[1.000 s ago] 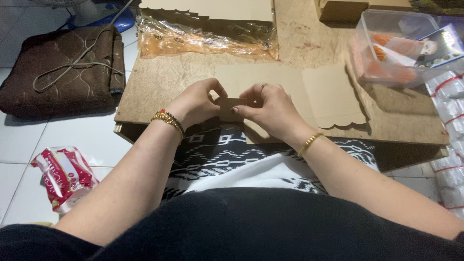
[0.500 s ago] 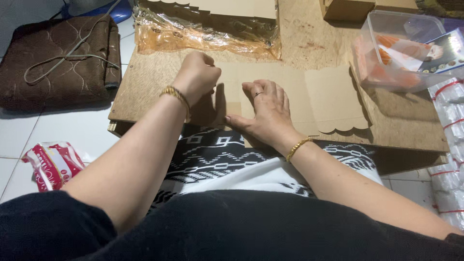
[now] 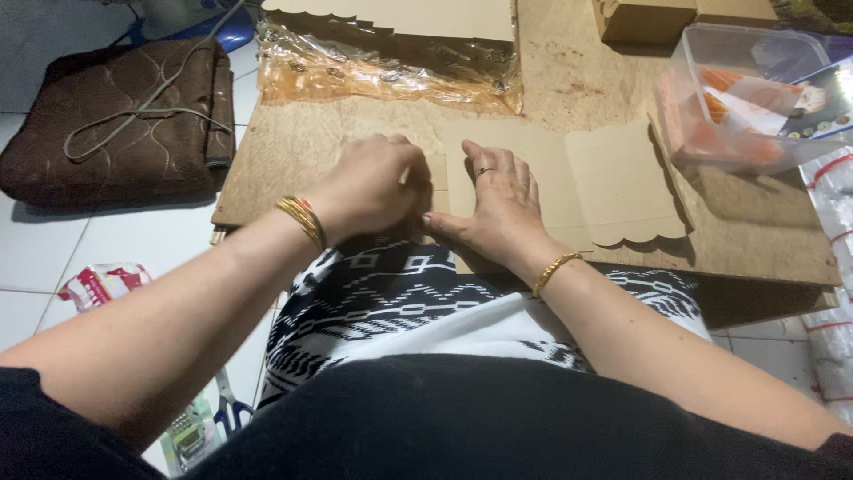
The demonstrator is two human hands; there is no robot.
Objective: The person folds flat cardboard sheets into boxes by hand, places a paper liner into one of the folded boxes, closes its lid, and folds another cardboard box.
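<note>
A flat brown cardboard cut-out (image 3: 613, 182) with a scalloped edge lies on a wooden board (image 3: 755, 231) over my lap. My right hand (image 3: 498, 209) lies palm down on the cut-out's left part, fingers spread, pressing it flat. My left hand (image 3: 369, 187) is curled into a loose fist beside it, pressing down on the cardboard's left edge. What lies under the fist is hidden. Both wrists wear gold bracelets, and a ring sits on a right finger.
A crinkled clear plastic wrap (image 3: 382, 76) with more cardboard lies at the board's far edge. A clear plastic tub (image 3: 746, 98) holds orange and white items at right. A brown quilted cushion (image 3: 115, 120) with a cord lies at left. Scissors (image 3: 227, 413) and a red-white packet (image 3: 102, 284) rest on the tiled floor.
Both hands held a small folded piece together a second ago. Now the cardboard is pressed flat; my left fist slid from the far edge back next to the flattened right hand.
</note>
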